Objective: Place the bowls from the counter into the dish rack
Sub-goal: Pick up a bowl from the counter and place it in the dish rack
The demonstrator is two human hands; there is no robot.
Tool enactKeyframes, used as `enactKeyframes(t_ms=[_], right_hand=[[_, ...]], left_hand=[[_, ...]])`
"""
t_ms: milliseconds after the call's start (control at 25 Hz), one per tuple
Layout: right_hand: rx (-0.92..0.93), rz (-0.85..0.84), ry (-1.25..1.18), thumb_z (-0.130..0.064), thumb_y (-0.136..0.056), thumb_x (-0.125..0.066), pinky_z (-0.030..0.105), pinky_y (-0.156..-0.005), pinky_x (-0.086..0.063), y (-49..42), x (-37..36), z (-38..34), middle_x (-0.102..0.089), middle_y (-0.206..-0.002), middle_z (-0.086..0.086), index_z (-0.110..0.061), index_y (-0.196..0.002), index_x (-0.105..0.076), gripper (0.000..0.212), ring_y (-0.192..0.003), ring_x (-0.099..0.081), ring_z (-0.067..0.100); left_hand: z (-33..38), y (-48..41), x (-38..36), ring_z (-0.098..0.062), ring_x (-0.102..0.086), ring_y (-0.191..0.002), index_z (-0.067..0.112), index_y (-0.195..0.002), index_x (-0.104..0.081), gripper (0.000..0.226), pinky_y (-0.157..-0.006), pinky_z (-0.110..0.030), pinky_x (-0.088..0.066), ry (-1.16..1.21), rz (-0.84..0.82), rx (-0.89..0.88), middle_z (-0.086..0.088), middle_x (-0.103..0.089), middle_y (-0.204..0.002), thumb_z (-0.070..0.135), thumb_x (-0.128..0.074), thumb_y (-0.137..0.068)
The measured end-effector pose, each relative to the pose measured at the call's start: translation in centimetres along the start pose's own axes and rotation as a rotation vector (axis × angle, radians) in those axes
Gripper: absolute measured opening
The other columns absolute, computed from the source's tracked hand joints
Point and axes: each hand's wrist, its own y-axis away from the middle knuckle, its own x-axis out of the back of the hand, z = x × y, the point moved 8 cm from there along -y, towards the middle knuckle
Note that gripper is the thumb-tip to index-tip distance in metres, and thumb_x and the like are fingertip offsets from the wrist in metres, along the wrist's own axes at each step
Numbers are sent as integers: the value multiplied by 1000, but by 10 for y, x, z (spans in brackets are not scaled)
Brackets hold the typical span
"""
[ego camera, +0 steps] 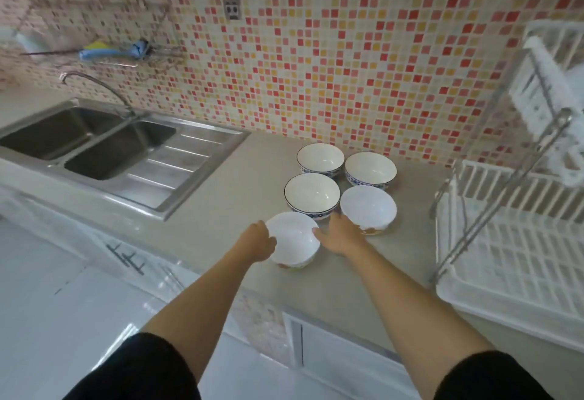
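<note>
White nearest bowl (292, 240): sits at the front of the group on the beige counter (221, 219), tilted slightly toward the camera, with a reddish pattern low on its outer wall.
Left hand (260, 241): curled against the left rim of the nearest bowl, fingers wrapped over the edge.
Right hand (339, 235): spread, placed between the nearest bowl and the second white bowl (368, 208); fingertips touch the right rim of the nearest bowl, and the thumb side lies against the second white bowl. Whether it actually clamps either rim, I cannot tell.
Blue-patterned bowls: three, upright, behind the white pair; one at front left (311, 195), one at rear left (320, 158), one at rear right (370, 169), standing close together.
Dish rack (512, 260): white plastic grid tray with a metal frame, at the right end of the counter, well apart from the bowls; lower tier holds no bowl.
Sink (94, 143): stainless double basin with drainboard, left of the bowls.
Wall (347, 67): mosaic tiles in red, yellow and cream.
Sleeves: black, both forearms bare.
</note>
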Motion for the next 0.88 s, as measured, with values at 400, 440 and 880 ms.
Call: enactKeyframes(t_ms=[400,440,880], right_hand=[[-97,-24,-124,-17,-94,-41,37,-91,-45,6,-69,17,-58,-125,27,3,-126,-50,39,-114,-56,40],[-58,0,-66,-16,-94,-41,37,-89,-45,10,-60,12,-59,-123,28,4,-125,-49,37,-112,-57,40],[253,415,-241,-58,-92,-36,43,-106,-39,102,157,-31,-43,-148,-1,-23,-146,-31,64,-126,-52,23]], left_hand=[[-23,12,-36,-38,-37,-135,4,-152,-3,81,-107,-43,-34,254,58,2,-20,-29,-150,3,-52,-88],[-22,14,-27,-38,-38,-134,7,-152,-5,78,-107,-43,-35,229,89,-16,-19,-30,-150,0,-49,-88],[111,72,140,-38,-60,-88,5,-107,-48,18,-65,-35,-38,392,637,-359,-16,-64,-99,18,-37,-99]])
